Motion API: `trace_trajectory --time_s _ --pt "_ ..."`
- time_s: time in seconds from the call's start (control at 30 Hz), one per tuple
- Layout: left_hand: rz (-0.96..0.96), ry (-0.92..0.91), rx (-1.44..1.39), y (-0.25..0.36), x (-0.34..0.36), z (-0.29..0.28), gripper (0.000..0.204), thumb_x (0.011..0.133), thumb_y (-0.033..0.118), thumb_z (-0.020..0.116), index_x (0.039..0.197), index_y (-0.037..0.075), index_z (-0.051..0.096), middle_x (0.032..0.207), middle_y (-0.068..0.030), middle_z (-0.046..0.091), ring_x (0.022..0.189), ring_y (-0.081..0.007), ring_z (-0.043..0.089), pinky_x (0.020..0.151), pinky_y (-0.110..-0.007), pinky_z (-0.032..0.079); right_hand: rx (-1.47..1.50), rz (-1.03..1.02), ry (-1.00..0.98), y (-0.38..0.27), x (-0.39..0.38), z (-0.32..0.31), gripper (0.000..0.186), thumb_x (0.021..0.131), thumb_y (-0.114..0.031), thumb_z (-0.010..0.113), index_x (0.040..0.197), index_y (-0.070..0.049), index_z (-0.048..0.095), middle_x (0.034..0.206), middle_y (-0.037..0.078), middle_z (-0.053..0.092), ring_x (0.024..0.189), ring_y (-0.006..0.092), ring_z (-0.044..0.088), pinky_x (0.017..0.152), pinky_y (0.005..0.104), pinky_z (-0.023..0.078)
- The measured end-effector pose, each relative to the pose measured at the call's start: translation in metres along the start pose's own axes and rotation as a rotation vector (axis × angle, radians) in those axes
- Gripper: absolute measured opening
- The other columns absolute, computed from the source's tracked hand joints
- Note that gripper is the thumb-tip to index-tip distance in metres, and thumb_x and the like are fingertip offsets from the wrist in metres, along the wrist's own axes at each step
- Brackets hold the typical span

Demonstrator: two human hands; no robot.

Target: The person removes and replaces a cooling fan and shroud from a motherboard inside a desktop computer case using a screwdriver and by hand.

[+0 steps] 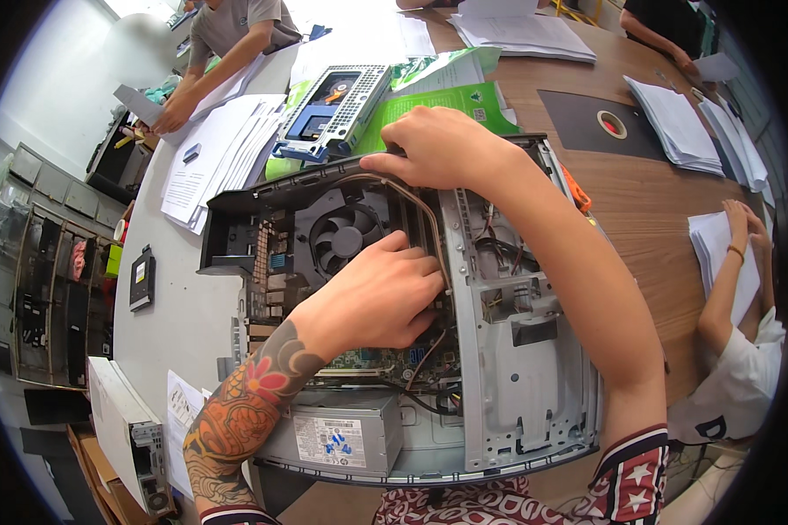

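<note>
An opened desktop computer case [534, 385] lies in front of me, its inside facing up. My left hand [381, 293] reaches into it over the motherboard [372, 359], right beside the black cooling fan [346, 236]. Its fingers are curled downward, and whatever they hold is hidden beneath them. At the far rim of the case, my right hand [442, 147] is closed over the edge, thumb on the near side. A thin cable [420, 199] runs along the inside between the hands. The silver power supply [346, 433] sits at the near left of the case.
Beyond the case, a metal drive cage [333, 114] rests by a green package [438, 109]. Paper stacks [223, 157] and a black drive [143, 278] lie to the left. A tape roll [612, 124] is at the right. Other people work around the table.
</note>
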State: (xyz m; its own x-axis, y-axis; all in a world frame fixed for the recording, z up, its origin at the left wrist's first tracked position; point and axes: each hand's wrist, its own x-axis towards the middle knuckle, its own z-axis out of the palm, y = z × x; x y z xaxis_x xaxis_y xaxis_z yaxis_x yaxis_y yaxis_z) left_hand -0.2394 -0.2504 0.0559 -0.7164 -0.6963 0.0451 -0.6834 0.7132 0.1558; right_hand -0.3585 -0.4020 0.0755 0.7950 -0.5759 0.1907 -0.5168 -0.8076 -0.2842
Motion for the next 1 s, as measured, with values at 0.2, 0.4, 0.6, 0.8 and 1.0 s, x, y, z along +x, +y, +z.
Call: trace_trajectory --time_s 0.2,0.4,0.6,0.8,1.0 --pt "-0.022 0.013 0.037 0.0026 0.0019 0.0056 0.019 0.071 0.02 0.071 0.074 0.004 0.061 0.076 -0.0084 0.062 0.077 -0.0254 0.061 0.078 -0.037 0.043 -0.005 -0.016 0.016 -0.0005 0.0008 0.0013 0.058 0.094 -0.053 0.057 0.083 0.001 0.073 0.085 0.022 0.07 0.086 0.039 0.069 0.083 0.0467 0.054" --pt "-0.041 -0.021 0.069 0.0023 0.0039 0.0055 0.019 0.074 0.022 0.07 0.072 0.005 0.061 0.073 -0.0077 0.061 0.076 -0.0252 0.06 0.077 -0.037 0.042 0.036 -0.04 0.053 0.0024 -0.0001 0.003 0.053 0.093 -0.05 0.06 0.083 0.002 0.069 0.076 0.022 0.066 0.079 0.0403 0.065 0.075 0.0469 0.051" --pt "-0.014 -0.034 0.027 -0.002 0.0023 0.0016 0.018 0.073 0.021 0.07 0.073 0.005 0.062 0.074 -0.0076 0.062 0.078 -0.025 0.061 0.079 -0.037 0.043 0.043 -0.048 0.058 0.0026 0.0008 0.0059 0.053 0.093 -0.05 0.06 0.084 0.002 0.069 0.077 0.023 0.066 0.078 0.0408 0.065 0.075 0.0471 0.051" --pt "-0.02 -0.065 0.067 0.0002 0.0028 0.003 0.015 0.071 0.018 0.07 0.072 0.005 0.062 0.074 -0.0069 0.062 0.079 -0.0237 0.061 0.08 -0.036 0.043 0.048 -0.039 0.033 0.0028 0.0019 0.0079 0.054 0.093 -0.05 0.06 0.085 0.002 0.069 0.078 0.023 0.066 0.079 0.0412 0.064 0.076 0.0475 0.051" --pt "-0.05 -0.099 0.056 -0.0004 0.0044 0.0016 0.014 0.069 0.016 0.07 0.074 0.005 0.063 0.077 -0.0069 0.065 0.081 -0.0246 0.062 0.082 -0.037 0.044 0.077 -0.038 0.015 0.0026 -0.0003 0.0063 0.043 0.09 -0.039 0.058 0.085 0.002 0.07 0.082 0.024 0.068 0.083 0.0407 0.066 0.079 0.0472 0.052"
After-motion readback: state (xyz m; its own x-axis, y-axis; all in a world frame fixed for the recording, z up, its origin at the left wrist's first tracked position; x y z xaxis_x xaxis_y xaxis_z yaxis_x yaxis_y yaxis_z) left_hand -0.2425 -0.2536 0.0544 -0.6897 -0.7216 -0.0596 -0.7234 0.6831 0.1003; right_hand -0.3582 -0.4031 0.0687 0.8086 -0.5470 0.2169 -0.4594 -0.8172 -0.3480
